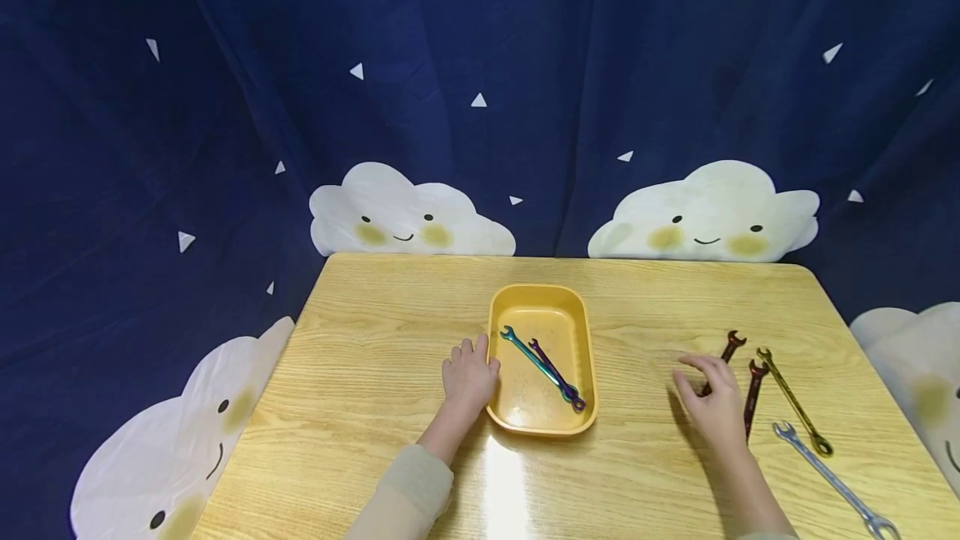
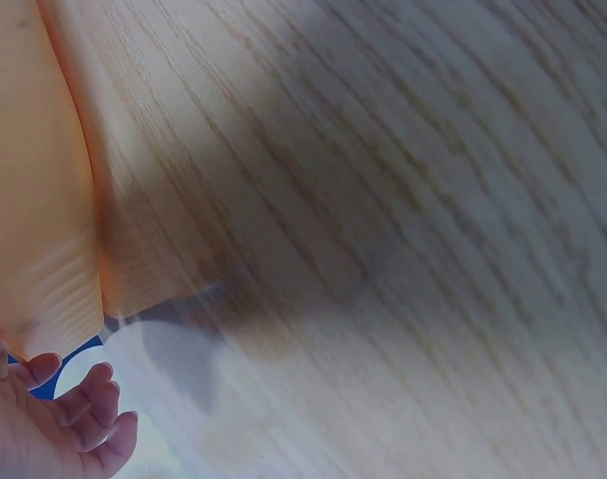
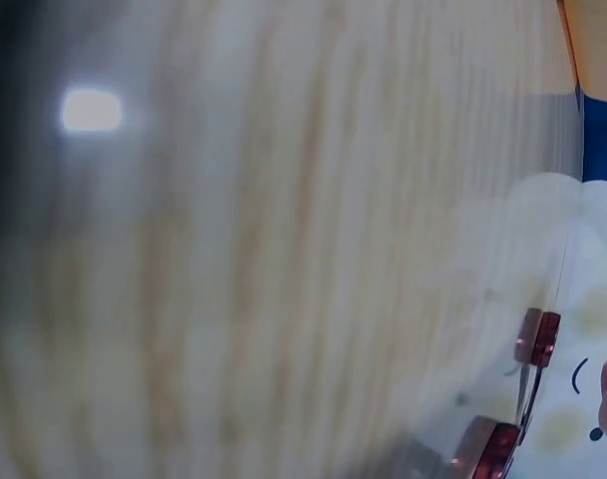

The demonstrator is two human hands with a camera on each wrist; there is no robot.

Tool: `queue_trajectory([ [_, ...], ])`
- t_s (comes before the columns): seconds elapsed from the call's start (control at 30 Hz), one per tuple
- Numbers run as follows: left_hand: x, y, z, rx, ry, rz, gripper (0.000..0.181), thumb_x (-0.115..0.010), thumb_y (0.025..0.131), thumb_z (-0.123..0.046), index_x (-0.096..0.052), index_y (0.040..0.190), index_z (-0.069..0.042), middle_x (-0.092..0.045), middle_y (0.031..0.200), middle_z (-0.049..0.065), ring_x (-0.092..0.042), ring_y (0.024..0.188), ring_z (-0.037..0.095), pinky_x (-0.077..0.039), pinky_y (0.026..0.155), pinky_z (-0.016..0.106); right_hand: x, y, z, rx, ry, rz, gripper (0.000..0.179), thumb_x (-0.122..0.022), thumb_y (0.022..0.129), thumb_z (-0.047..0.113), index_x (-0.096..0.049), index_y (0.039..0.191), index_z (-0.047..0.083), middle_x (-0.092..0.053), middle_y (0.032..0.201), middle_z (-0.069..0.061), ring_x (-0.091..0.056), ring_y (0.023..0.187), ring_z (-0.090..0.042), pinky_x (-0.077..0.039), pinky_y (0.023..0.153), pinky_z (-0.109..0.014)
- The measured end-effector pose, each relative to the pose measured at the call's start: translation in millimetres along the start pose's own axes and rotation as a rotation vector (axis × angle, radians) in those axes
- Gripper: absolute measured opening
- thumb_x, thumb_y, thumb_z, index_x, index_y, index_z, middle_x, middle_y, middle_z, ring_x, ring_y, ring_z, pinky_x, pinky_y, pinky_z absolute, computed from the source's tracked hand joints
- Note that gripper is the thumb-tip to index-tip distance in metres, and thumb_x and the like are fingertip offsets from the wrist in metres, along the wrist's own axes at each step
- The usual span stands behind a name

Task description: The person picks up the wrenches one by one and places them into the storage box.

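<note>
A yellow tray (image 1: pixel 538 427) lies on the table with a teal wrench (image 1: pixel 534 359) and a purple wrench (image 1: pixel 555 373) crossed inside it. My left hand (image 1: pixel 470 375) rests against the tray's left side, and its loosely bent fingers (image 2: pixel 102 414) also show in the left wrist view. Over on the right, my right hand (image 1: pixel 711 398) hovers beside a dark red wrench (image 1: pixel 729 350), thumb and forefinger apart with nothing between them. The hand covers part of this wrench. Another red wrench (image 1: pixel 753 394) lies just right of the hand; its lower end is hidden.
Farther right lie a gold wrench (image 1: pixel 795 400) and a silver wrench (image 1: pixel 834 477), the latter close to the front. A wooden table (image 1: pixel 375 315) carries everything. Behind it hangs a dark blue curtain (image 1: pixel 450 40) with white clouds and triangles.
</note>
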State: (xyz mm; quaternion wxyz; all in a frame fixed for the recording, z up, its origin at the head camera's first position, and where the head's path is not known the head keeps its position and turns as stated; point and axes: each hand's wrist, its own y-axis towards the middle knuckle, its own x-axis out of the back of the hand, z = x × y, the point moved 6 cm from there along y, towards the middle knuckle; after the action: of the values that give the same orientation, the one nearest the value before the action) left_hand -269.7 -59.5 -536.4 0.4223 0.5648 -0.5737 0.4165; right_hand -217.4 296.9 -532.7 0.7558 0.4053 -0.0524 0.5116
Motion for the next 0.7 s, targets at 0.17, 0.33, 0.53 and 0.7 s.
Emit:
queue_trajectory([
  [0.17, 1.0, -0.3, -0.2, 0.0, -0.011, -0.006, 0.034, -0.048, 0.088, -0.031, -0.046, 0.118, -0.015, -0.051, 0.098, 0.012, -0.048, 0.086, 0.027, -0.04, 0.069, 0.041, 6, -3.7, -8, -0.069, -0.037, 0.0, 0.027, -0.07, 0.074, -0.003, -0.065, 0.1, 0.0, -0.058, 0.104, -0.016, -0.045, 0.103, -0.019, -0.028, 0.089, -0.018],
  [0.33, 1.1, -0.2, 0.0, 0.001, -0.009, -0.006, 0.032, -0.049, 0.088, -0.03, -0.046, 0.116, -0.014, -0.051, 0.097, 0.012, -0.048, 0.085, 0.027, -0.04, 0.068, 0.041, 13, -7.6, -17, -0.137, -0.051, 0.004, 0.027, -0.069, 0.075, -0.001, -0.065, 0.102, 0.001, -0.057, 0.107, -0.016, -0.044, 0.102, -0.009, -0.03, 0.087, -0.02],
  [0.53, 3.2, -1.4, -1.0, 0.0, -0.003, -0.006, 0.034, -0.048, 0.088, -0.031, -0.046, 0.119, -0.014, -0.052, 0.099, 0.012, -0.049, 0.087, 0.028, -0.04, 0.069, 0.042, 21, -9.4, -21, -0.166, -0.049, 0.002, 0.027, -0.068, 0.076, -0.002, -0.065, 0.103, 0.0, -0.056, 0.104, -0.014, -0.04, 0.099, 0.0, -0.028, 0.084, -0.018],
  [0.7, 3.6, -1.6, -1.1, 0.002, -0.002, -0.01, 0.035, -0.049, 0.088, -0.03, -0.046, 0.119, -0.015, -0.052, 0.099, 0.012, -0.049, 0.086, 0.028, -0.04, 0.069, 0.042, 28, -10.5, -28, -0.207, -0.062, -0.021, 0.026, -0.069, 0.076, -0.002, -0.066, 0.101, 0.001, -0.056, 0.104, -0.013, -0.039, 0.1, 0.003, -0.03, 0.086, -0.023],
])
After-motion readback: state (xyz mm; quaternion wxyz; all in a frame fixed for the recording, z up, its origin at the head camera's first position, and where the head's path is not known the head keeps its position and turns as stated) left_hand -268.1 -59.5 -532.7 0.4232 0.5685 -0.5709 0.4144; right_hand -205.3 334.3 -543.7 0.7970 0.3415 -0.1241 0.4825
